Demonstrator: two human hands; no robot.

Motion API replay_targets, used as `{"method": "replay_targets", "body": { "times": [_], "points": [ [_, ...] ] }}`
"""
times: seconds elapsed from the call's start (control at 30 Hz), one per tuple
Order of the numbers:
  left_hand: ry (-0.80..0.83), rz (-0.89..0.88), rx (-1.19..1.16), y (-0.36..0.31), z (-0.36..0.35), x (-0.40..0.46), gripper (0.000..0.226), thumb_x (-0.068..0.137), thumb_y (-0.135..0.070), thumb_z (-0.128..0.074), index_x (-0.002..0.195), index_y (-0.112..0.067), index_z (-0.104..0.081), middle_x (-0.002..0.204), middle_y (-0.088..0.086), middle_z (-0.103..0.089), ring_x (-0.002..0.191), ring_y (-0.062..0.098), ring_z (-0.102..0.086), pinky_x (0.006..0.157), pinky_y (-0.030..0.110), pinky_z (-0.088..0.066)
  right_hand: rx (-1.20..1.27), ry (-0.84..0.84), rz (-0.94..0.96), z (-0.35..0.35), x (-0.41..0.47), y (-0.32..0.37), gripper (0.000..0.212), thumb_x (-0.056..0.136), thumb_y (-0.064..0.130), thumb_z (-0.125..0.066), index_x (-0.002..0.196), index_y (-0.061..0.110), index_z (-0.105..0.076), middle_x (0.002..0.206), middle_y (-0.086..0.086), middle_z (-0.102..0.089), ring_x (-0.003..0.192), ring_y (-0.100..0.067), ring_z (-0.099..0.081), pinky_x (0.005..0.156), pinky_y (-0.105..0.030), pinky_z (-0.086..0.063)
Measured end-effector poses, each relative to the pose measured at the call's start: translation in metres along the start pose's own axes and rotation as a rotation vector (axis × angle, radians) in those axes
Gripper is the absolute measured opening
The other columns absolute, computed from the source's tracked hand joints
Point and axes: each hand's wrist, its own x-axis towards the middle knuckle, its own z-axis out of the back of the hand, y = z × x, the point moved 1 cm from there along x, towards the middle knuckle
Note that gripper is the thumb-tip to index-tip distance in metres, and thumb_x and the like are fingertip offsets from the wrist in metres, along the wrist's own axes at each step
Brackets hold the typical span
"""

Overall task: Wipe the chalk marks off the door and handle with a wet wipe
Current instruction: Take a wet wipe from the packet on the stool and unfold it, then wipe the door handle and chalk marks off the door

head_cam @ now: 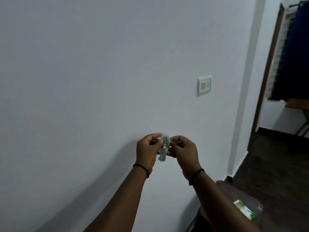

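A crumpled pale wet wipe hangs between both hands in front of a plain white wall. My left hand pinches its upper left part. My right hand pinches it from the right. Both wrists wear a thin black band. The wipe is bunched and hangs downward. No door leaf, handle or chalk marks show in this view.
A white switch plate sits on the wall to the upper right. A green and white wipes packet lies on a dark round stool at the lower right. A brown-framed doorway opens at right onto a dark floor and a table.
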Motion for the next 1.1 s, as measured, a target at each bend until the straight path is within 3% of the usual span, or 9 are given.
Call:
{"method": "replay_targets", "body": {
  "times": [0.1, 0.2, 0.3, 0.43, 0.63, 0.73, 0.87, 1.1],
  "points": [
    [-0.070, -0.070, -0.031, -0.031, 0.037, -0.029, 0.020, 0.082, -0.029, -0.077, 0.097, -0.016, -0.075, 0.086, 0.002, -0.076, 0.082, 0.019, -0.073, 0.067, 0.029, -0.060, 0.111, 0.113, 0.041, -0.039, -0.035, 0.029, 0.018, 0.095, 0.003, -0.057, 0.095, 0.004, -0.075, 0.096, -0.017, -0.075, 0.093, -0.031, -0.073, 0.082, -0.035, -0.061],
    [-0.144, -0.090, -0.036, -0.050, 0.064, -0.053, 0.025, 0.077, -0.036, -0.077, 0.092, -0.017, -0.076, 0.084, 0.002, -0.076, 0.081, 0.018, -0.073, 0.065, 0.031, -0.060, 0.047, 0.191, 0.135, -0.065, -0.061, 0.047, 0.009, 0.090, 0.014, -0.070, 0.097, 0.010, -0.076, 0.095, -0.010, -0.076, 0.094, -0.025, -0.073, 0.084, -0.035, -0.060],
    [-0.165, -0.073, -0.057, -0.061, 0.084, -0.070, 0.020, 0.087, -0.030, -0.071, 0.096, -0.012, -0.075, 0.085, 0.007, -0.076, 0.081, 0.023, -0.073, 0.063, 0.032, -0.060, 0.050, 0.193, 0.168, -0.085, -0.070, 0.058, 0.009, 0.086, 0.002, -0.071, 0.091, 0.008, -0.075, 0.088, -0.008, -0.076, 0.088, -0.024, -0.073, 0.080, -0.034, -0.059],
    [-0.252, -0.111, -0.057, -0.080, 0.118, -0.091, 0.015, 0.091, -0.024, -0.067, 0.100, -0.015, -0.073, 0.088, 0.007, -0.076, 0.080, 0.025, -0.074, 0.064, 0.032, -0.060, 0.088, 0.294, 0.222, -0.121, -0.077, 0.070, 0.027, 0.085, -0.012, -0.059, 0.089, 0.008, -0.077, 0.091, -0.006, -0.077, 0.092, -0.023, -0.072, 0.082, -0.035, -0.059],
    [-0.511, -0.216, 0.037, -0.121, 0.178, -0.128, 0.014, 0.088, -0.017, -0.071, 0.101, -0.013, -0.075, 0.087, 0.005, -0.077, 0.077, 0.022, -0.074, 0.062, 0.028, -0.059, 0.289, 0.526, 0.210, -0.183, -0.102, 0.081, 0.008, 0.088, 0.010, -0.071, 0.089, 0.006, -0.077, 0.093, -0.010, -0.077, 0.093, -0.027, -0.073, 0.085, -0.037, -0.060],
    [-0.627, -0.254, 0.108, -0.144, 0.206, -0.158, 0.014, 0.088, -0.013, -0.070, 0.102, -0.013, -0.074, 0.089, 0.006, -0.077, 0.078, 0.022, -0.073, 0.062, 0.027, -0.058, 0.352, 0.621, 0.238, -0.214, -0.127, 0.087, 0.006, 0.086, 0.008, -0.075, 0.088, 0.003, -0.073, 0.088, -0.007, -0.076, 0.086, -0.025, -0.073, 0.080, -0.039, -0.061],
    [-0.765, -0.321, 0.164, -0.176, 0.234, -0.203, 0.018, 0.088, -0.005, -0.068, 0.100, -0.018, -0.071, 0.090, 0.003, -0.076, 0.078, 0.020, -0.073, 0.059, 0.026, -0.057, 0.483, 0.722, 0.212, -0.247, -0.170, 0.103, 0.023, 0.084, -0.001, -0.073, 0.104, 0.009, -0.069, 0.096, -0.004, -0.075, 0.092, -0.021, -0.073, 0.081, -0.034, -0.060],
    [-1.007, -0.436, 0.236, -0.238, 0.251, -0.300, 0.010, 0.081, -0.018, -0.077, 0.087, -0.013, -0.071, 0.076, 0.006, -0.075, 0.061, 0.021, -0.070, 0.051, 0.028, -0.054, 0.571, 0.952, 0.192, -0.271, -0.261, 0.154, 0.017, 0.093, 0.002, -0.063, 0.107, 0.003, -0.074, 0.102, -0.010, -0.075, 0.097, -0.022, -0.072, 0.082, -0.029, -0.058]
  ]
}}
